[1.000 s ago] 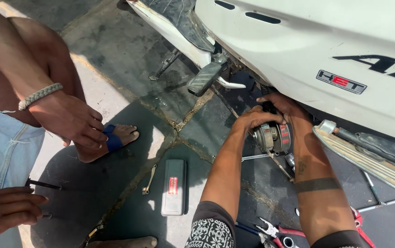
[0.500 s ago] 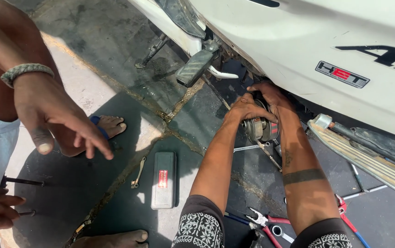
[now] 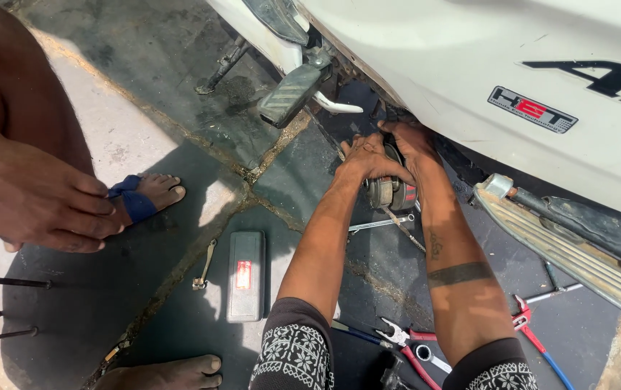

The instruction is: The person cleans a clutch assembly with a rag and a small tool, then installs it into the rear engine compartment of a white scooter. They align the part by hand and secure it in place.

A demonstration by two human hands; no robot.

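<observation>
Reaching under the white scooter body [image 3: 469,65], the left hand [image 3: 365,157] and right hand [image 3: 413,148] close from both sides around the round grey metal drum [image 3: 390,192], steadying it above the dark stone floor [image 3: 180,72].

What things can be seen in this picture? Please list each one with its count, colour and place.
scooter body: one, white, top right
round metal part: one, grey with some red, under the scooter, between both hands
footrest: one, grey, folded out at top centre
small case: one, grey with a red label, on the floor at centre
wrench: one, metal, left of the case
pliers: one, red handles, on the floor at bottom
co-worker's hand: one, at the left edge, above a foot in a blue sandal
left hand: one, on the round part
right hand: one, on the round part
</observation>
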